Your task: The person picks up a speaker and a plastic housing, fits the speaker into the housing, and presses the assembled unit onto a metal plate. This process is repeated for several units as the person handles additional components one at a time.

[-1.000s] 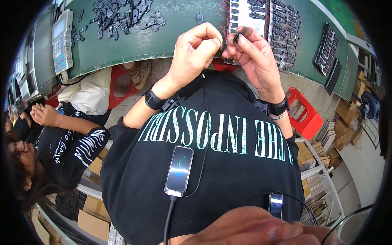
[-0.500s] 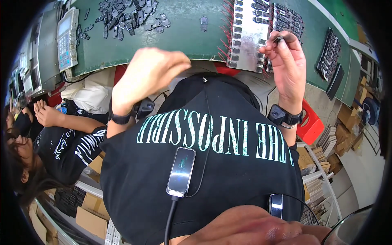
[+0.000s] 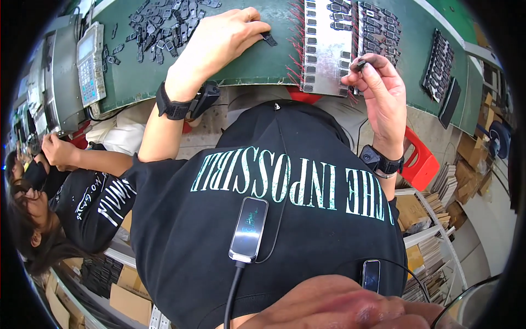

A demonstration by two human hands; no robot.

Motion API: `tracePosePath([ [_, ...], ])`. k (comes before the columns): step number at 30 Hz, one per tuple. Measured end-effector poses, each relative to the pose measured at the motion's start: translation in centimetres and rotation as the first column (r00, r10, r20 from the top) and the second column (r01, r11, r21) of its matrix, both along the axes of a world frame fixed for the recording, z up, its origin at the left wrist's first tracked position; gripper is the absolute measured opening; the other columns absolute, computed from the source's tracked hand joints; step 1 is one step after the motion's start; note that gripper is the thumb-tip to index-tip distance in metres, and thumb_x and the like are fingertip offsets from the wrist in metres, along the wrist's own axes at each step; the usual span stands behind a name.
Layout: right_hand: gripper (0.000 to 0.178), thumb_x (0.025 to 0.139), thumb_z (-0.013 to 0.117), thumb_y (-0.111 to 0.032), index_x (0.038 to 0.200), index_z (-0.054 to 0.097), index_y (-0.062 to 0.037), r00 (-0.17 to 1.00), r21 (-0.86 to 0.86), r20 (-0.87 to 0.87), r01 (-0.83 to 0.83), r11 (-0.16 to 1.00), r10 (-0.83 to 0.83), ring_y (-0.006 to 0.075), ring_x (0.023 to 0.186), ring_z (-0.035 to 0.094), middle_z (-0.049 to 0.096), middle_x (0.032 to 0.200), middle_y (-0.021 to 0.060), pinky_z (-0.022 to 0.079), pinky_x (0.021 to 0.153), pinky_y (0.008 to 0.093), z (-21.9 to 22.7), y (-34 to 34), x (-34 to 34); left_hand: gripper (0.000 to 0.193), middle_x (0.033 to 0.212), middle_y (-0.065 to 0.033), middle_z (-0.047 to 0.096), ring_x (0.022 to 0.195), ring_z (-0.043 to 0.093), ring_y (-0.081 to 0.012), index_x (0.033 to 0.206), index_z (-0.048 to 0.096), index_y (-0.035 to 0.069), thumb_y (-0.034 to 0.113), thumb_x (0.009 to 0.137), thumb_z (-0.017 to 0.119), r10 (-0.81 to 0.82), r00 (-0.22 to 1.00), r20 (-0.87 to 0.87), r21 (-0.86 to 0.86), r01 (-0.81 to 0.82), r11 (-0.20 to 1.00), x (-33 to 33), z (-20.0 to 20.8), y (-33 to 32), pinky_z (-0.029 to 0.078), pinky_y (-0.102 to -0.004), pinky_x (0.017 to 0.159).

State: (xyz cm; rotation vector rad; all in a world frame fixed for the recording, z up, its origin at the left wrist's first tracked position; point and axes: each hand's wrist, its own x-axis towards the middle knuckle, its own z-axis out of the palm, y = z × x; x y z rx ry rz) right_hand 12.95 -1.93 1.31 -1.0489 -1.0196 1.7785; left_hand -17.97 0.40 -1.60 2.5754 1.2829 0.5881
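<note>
Black frames [image 3: 178, 32] lay on my one green table [image 3: 246, 67]: past one keypad box [image 3: 90, 66] at the left, a heap too crowded to count. My left hand [image 3: 230, 37] was narrowed at one single frame [image 3: 269, 39]; I couldn't tell whether its fingers gripped it. Next came one silver plate [image 3: 330, 57], roughly ten dark squares [image 3: 311, 41] down its left edge. Just beside its right edge, my right hand [image 3: 383, 90] pinched one small black piece [image 3: 360, 64]. Farther right lay one black rack [image 3: 438, 63].

Looks like an assembly workshop, judging by small black parts [image 3: 171, 28] heaped left of the left hand [image 3: 226, 37] and cartons [image 3: 467, 147] well right of the right hand [image 3: 382, 90].
</note>
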Motion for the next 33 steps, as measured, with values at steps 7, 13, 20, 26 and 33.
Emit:
tracePosePath([
  [7,0.018,0.099,0.057,-0.009,0.113,0.059,0.0019,0.950,0.159,0.285,-0.181,0.970,0.131,0.0123,0.093,0.065,0.065,0.104,0.0068,0.054,0.086,0.0293,0.9,0.7,-2.7,0.020,0.091,-0.0013,0.061,0.088,0.065,-0.0166,0.101,0.064,0.009,0.020,0.084,0.069,0.124,0.989,-0.084,0.210,-0.104,0.972,0.6,-1.9,-1.8,0.054,-0.0298,0.067],
  [13,0.017,0.099,0.057,-0.010,0.111,0.061,0.0023,0.844,0.193,0.474,-0.376,0.906,0.249,0.0100,0.093,0.065,0.065,0.101,0.0053,0.053,0.082,0.0237,0.4,1.9,-5.9,0.020,0.089,-0.0013,0.064,0.081,0.066,-0.0169,0.100,0.063,0.009,0.017,0.083,0.069,0.134,0.991,-0.005,0.276,-0.127,0.953,2.1,1.0,-3.1,0.055,-0.0284,0.066],
  [20,0.018,0.099,0.058,-0.010,0.111,0.061,0.0023,0.871,0.170,0.419,-0.350,0.921,0.254,0.0102,0.091,0.066,0.066,0.099,0.0050,0.053,0.081,0.0230,-0.4,1.8,-6.4,0.023,0.089,-0.0052,0.069,0.075,0.069,-0.0174,0.105,0.066,0.007,0.013,0.084,0.071,0.191,0.944,0.268,0.046,-0.210,0.977,3.2,0.5,-4.4,0.056,-0.0278,0.066],
  [26,0.019,0.098,0.059,-0.010,0.113,0.062,0.0019,0.898,0.128,0.377,-0.293,0.947,0.227,0.0087,0.088,0.065,0.067,0.098,0.0040,0.053,0.080,0.0221,-1.3,1.5,-6.1,0.030,0.103,-0.0084,0.072,0.092,0.070,-0.0121,0.120,0.067,0.001,0.002,0.091,0.067,0.532,0.574,0.623,-0.593,-0.097,0.799,4.6,-0.3,-6.0,0.056,-0.0235,0.083],
  [33,0.017,0.096,0.062,-0.009,0.111,0.065,-0.0008,0.834,0.404,0.552,-0.253,0.879,-0.014,0.0052,0.084,0.062,0.067,0.096,0.0003,0.051,0.079,0.0203,-0.2,1.3,-6.3,0.029,0.101,-0.0075,0.073,0.092,0.068,-0.0098,0.118,0.068,0.002,0.004,0.090,0.069,0.617,0.406,0.675,-0.663,-0.035,0.748,5.9,-0.4,-6.1,0.056,-0.0234,0.084],
])
